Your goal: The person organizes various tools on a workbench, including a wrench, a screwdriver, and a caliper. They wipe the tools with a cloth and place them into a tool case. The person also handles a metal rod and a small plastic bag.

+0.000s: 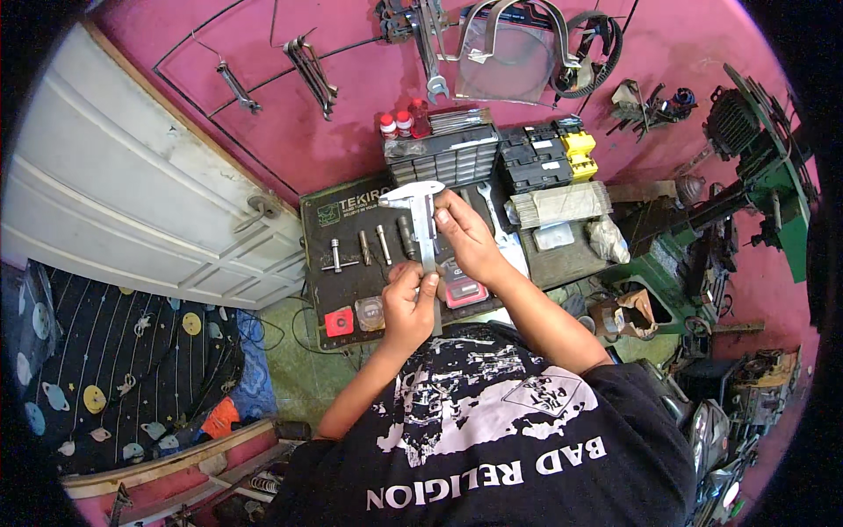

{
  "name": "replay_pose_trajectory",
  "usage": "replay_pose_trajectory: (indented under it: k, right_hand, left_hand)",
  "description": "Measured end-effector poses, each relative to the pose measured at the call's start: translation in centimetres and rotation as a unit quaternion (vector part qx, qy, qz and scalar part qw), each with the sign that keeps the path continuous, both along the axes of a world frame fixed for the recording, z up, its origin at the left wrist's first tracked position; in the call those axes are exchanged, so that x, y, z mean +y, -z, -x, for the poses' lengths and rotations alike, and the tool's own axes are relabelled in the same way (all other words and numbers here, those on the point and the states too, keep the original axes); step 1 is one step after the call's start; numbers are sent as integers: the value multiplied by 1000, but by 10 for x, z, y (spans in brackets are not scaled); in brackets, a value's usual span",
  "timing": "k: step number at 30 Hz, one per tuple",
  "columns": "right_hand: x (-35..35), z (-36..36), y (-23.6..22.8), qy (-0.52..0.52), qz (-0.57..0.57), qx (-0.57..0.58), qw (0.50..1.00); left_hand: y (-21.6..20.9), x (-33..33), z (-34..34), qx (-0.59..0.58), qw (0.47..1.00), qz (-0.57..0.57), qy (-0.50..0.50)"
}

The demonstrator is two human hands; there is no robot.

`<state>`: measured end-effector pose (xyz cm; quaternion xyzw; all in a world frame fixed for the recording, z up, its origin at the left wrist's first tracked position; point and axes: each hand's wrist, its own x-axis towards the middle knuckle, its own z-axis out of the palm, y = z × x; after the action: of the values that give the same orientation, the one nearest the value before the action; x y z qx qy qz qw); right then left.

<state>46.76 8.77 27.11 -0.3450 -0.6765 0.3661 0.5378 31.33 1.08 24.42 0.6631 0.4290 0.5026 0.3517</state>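
Note:
A silver vernier caliper (423,224) is held upright over the dark bench mat (318,285), its jaws toward the far side. My right hand (470,241) is closed around the sliding part, near the jaws. Lower down, my left hand (408,307) grips the beam with its fingers curled. Nothing shows between the jaws. On the mat to the left lie a T-handle tool (337,256) and several short metal rods. A red-edged case (465,292) sits just right of the left hand. Close to the right hand lies a combination wrench (490,211).
A small-drawer cabinet (443,164) with red-capped bottles stands at the back, beside stacked black cases (533,160). A red square box (339,321) lies at the front-left edge. Wrenches hang on the pink wall. A green machine (773,176) stands right; a white door (149,184) is left.

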Motion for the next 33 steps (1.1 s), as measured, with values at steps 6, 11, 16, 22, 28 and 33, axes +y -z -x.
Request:
replay_pose_trajectory:
  k: [6,11,16,22,28,33]
  right_hand:
    - [-5,2,-14,-60,159,102,980]
    - [-6,3,-21,-91,199,149,964]
    - [0,-3,-4,-41,98,46,993]
    - [-4,2,-11,-6,96,45,994]
    - [-6,5,-12,-35,239,144,960]
    - [-14,5,-40,-81,379,267,882]
  left_hand:
    - [-8,0,0,39,999,-26,-9]
    - [-4,1,-2,36,999,-32,-16]
    - [-2,2,-1,16,1000,-15,-17]
    - [-6,3,-2,38,998,-25,-31]
    - [-10,4,0,65,996,-45,-38]
    - [-7,4,3,88,993,-60,-44]
